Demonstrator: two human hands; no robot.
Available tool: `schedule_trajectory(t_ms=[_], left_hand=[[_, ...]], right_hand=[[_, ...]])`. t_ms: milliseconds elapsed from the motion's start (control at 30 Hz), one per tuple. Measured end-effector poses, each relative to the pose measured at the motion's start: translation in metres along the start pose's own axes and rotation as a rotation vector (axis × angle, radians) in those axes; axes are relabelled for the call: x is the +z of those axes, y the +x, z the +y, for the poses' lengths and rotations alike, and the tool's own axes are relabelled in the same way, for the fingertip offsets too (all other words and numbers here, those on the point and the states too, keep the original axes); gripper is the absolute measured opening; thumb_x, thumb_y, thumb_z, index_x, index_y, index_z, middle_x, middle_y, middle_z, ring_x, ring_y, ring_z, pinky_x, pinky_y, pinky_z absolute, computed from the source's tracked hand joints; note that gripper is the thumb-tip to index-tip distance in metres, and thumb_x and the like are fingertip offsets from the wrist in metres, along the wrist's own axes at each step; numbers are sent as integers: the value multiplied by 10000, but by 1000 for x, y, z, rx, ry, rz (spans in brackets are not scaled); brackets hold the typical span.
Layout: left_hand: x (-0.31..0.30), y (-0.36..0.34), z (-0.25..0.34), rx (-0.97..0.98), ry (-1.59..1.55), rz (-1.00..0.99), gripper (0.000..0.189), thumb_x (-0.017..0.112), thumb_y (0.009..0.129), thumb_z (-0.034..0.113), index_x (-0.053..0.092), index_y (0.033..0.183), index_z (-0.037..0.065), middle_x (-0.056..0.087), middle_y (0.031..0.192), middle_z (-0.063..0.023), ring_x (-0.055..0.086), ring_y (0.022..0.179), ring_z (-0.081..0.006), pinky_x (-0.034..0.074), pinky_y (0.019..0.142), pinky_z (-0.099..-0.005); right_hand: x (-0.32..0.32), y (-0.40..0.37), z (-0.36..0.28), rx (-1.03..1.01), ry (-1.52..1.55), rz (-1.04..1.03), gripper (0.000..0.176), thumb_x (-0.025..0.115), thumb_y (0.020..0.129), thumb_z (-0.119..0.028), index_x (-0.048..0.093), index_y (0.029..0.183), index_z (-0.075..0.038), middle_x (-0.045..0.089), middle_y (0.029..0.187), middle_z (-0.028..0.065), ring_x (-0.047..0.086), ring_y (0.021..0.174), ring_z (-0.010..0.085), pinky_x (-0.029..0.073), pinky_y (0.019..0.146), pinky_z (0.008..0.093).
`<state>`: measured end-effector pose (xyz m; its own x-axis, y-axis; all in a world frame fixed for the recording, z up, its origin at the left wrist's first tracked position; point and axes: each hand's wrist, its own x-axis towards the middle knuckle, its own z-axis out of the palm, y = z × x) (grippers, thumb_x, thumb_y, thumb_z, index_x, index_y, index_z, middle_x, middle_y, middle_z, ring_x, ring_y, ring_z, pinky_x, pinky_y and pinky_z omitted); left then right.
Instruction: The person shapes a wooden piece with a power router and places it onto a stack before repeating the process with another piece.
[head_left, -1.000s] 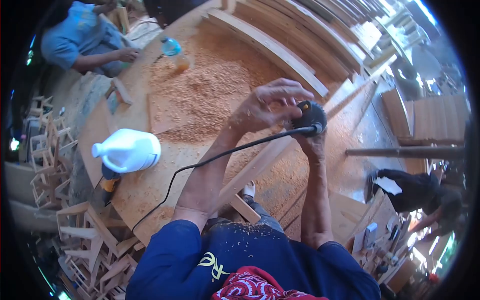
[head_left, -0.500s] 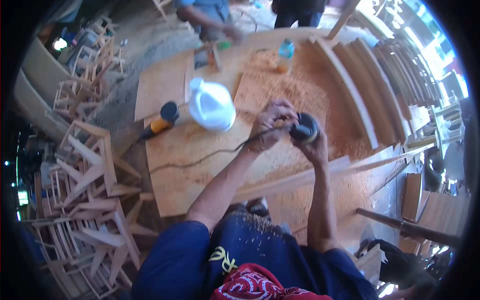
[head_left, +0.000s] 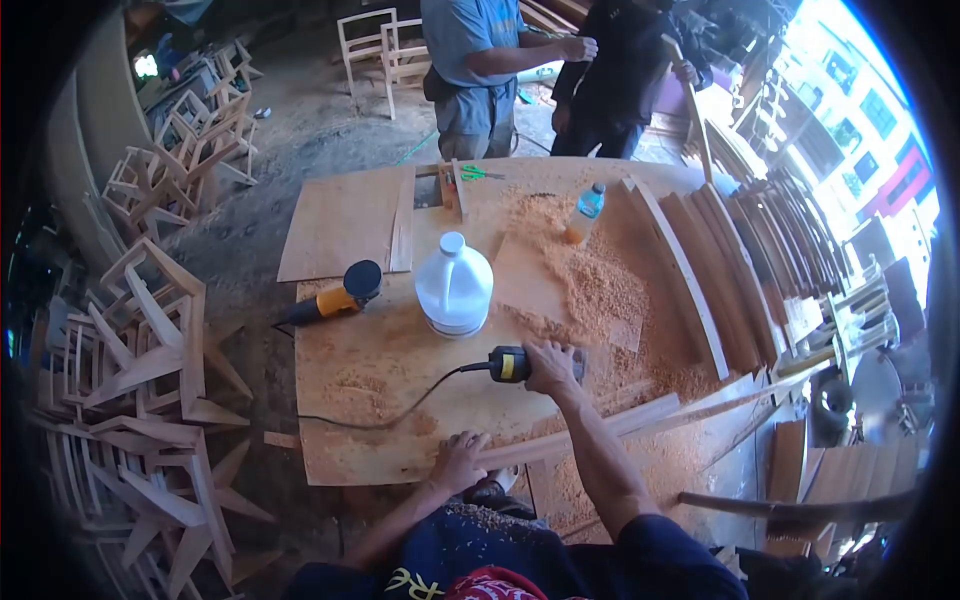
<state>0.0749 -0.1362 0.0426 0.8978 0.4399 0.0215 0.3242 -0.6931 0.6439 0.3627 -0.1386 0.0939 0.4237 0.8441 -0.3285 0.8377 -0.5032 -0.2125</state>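
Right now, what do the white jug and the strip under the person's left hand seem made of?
The white jug: apparently plastic, smooth, matte, moulded with a cap. The strip under the left hand: bare unfinished wood, pale tan, shavings around it. The right hand grips a power tool, casing probably plastic.

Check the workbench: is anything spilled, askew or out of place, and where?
Shavings lie heaped over the right half of the table, from the bottle to the sander in the right hand. A strip lies slanted at the near edge, its right end overhanging; the left hand rests on it.
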Motion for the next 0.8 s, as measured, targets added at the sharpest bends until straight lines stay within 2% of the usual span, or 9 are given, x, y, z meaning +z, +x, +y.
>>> schedule_trajectory(t_ms=[100, 133, 167, 367, 467, 500, 600, 700, 800], left_hand=[[19, -10, -2, 4, 38, -122, 703, 773, 679, 178, 559, 1347, 126, 566, 1210, -104, 557, 1119, -337, 454, 942, -489], [20, -19, 3, 10, 76, -140, 693, 769, 689, 178, 560, 1349, 133, 567, 1194, -103, 558, 1104, -331, 454, 928, -486], [21, -17, 7, 21, 118, -135, 683, 764, 700, 178, 561, 1350, 140, 568, 1179, -101, 560, 1090, -326, 454, 915, -483], [31, -8, 5, 63, 238, -93, 617, 722, 746, 174, 560, 1341, 160, 572, 1127, -100, 564, 1040, -312, 447, 882, -483], [38, -4, 2, 62, 253, -114, 598, 689, 758, 143, 552, 1340, 159, 573, 1117, -101, 566, 1040, -314, 447, 879, -489], [39, -4, 2, 65, 256, -126, 594, 678, 761, 132, 548, 1340, 157, 573, 1113, -100, 567, 1039, -314, 447, 877, -491], [35, -2, 1, 81, 221, -165, 575, 658, 748, 114, 567, 1315, 132, 596, 1124, -113, 591, 1042, -345, 476, 873, -501], [29, -4, 0, 57, -25, -221, 551, 666, 721, 142, 597, 1262, 67, 641, 1126, -153, 629, 1031, -388, 515, 878, -495], [11, -1, 10, -45, -254, -367, 631, 717, 650, 189, 612, 1241, -3, 659, 1125, -226, 645, 1046, -403, 522, 935, -435]], right_hand=[[46, 12, 6, -71, -63, 104, 638, 800, 582, -190, 624, 1195, -215, 629, 1107, 154, 574, 1152, 377, 374, 954, 594], [55, 14, 4, -84, -56, 102, 647, 808, 574, -191, 617, 1191, -211, 631, 1097, 152, 586, 1130, 369, 373, 917, 579], [37, 9, -8, -63, -62, 2, 633, 814, 576, -189, 611, 1175, -206, 634, 1100, 148, 603, 1101, 365, 374, 911, 580], [47, 17, -23, -18, -177, -25, 621, 881, 553, -221, 641, 1126, -195, 663, 1096, 130, 611, 1107, 334, 387, 931, 553], [41, 18, -29, 28, -148, -117, 650, 897, 571, -209, 652, 1173, -190, 669, 1157, 139, 591, 1179, 335, 343, 1057, 613], [43, 17, -29, 30, -147, -107, 638, 890, 580, -205, 653, 1173, -192, 666, 1165, 139, 590, 1182, 331, 336, 1057, 622], [45, 15, -30, 28, -144, -45, 595, 864, 615, -199, 655, 1172, -194, 655, 1187, 136, 588, 1188, 323, 317, 1053, 649], [46, -1, -25, 23, -114, 66, 544, 820, 665, -216, 648, 1180, -191, 632, 1206, 130, 583, 1189, 320, 299, 1044, 672], [42, -11, -17, -53, 27, 249, 521, 780, 695, -233, 639, 1194, -188, 601, 1191, 122, 557, 1207, 317, 292, 1038, 677]])
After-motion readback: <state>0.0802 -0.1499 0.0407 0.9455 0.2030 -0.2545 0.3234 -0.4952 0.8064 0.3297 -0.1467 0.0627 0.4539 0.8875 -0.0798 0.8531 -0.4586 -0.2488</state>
